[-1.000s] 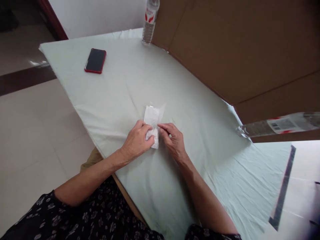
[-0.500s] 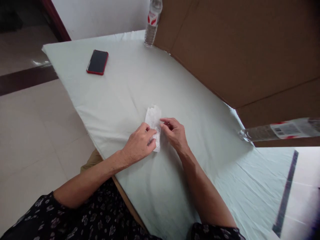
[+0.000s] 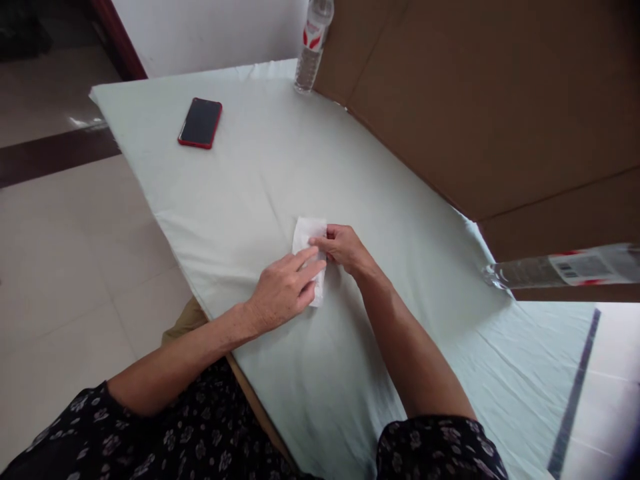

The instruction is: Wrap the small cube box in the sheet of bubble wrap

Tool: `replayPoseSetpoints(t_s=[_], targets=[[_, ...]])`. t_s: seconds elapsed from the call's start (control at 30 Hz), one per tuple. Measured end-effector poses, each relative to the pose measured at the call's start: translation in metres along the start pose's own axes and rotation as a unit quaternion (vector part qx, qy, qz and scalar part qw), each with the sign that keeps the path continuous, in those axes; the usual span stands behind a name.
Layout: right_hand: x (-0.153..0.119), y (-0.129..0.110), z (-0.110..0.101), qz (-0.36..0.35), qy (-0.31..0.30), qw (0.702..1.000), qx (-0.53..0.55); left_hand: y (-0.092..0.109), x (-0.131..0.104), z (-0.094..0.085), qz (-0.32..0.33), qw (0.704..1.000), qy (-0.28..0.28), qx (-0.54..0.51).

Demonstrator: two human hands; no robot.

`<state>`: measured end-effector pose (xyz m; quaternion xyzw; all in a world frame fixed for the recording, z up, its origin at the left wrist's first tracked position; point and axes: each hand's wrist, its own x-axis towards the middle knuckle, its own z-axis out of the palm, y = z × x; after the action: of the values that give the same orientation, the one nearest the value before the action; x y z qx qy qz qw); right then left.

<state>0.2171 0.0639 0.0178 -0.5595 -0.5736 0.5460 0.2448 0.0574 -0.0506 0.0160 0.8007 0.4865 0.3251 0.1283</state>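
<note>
A folded white paper tissue (image 3: 309, 230) lies lengthwise on the pale green tablecloth in front of me. My left hand (image 3: 287, 287) rests over its lower part from the left, fingers stretched out across the paper and covering some of it. At the tissue's right edge, my right hand (image 3: 347, 248) pinches the paper, thumb on top and the other fingers at the side and underneath. The fingertips of both hands are close together near the middle of the tissue.
A phone in a red case (image 3: 201, 123) lies at the back left of the tablecloth (image 3: 250, 160). One clear plastic bottle (image 3: 313, 47) stands beside a brown cardboard panel (image 3: 480, 100). Another bottle (image 3: 565, 265) is at the panel's right end.
My right hand has moved from just beside the tissue onto its right edge and closed on it. My left fingers have straightened from a curl. The tissue's far end now looks neater.
</note>
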Motion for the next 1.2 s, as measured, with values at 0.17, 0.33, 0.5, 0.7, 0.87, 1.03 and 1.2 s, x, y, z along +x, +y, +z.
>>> replayPoseSetpoints(t_s=[0.17,0.33,0.5,0.7,0.87,1.03,1.2], targets=[[-0.007,0.006,0.005,-0.097,0.011,0.992,0.075,-0.005,-0.001,0.003,-0.008,0.999,-0.006,-0.032],[-0.037,0.003,0.008,-0.161,0.018,0.978,0.132,-0.003,-0.009,0.008,-0.085,0.993,0.055,-0.053],[-0.069,0.006,0.008,-0.231,0.026,0.972,0.020,-0.009,-0.007,0.003,-0.142,0.984,0.063,-0.091],[-0.084,0.016,0.010,-0.318,0.012,0.942,-0.111,-0.023,0.008,-0.011,-0.085,0.983,-0.058,-0.154],[-0.092,0.026,0.012,-0.353,0.047,0.927,-0.121,-0.025,0.005,-0.009,-0.112,0.976,-0.026,-0.187],[-0.108,0.035,0.010,-0.381,0.030,0.906,-0.182,-0.028,-0.001,-0.014,-0.036,0.986,-0.025,-0.161],[-0.112,0.059,0.016,-0.430,0.023,0.859,-0.277,-0.044,-0.013,-0.036,0.085,0.976,-0.100,-0.176]])
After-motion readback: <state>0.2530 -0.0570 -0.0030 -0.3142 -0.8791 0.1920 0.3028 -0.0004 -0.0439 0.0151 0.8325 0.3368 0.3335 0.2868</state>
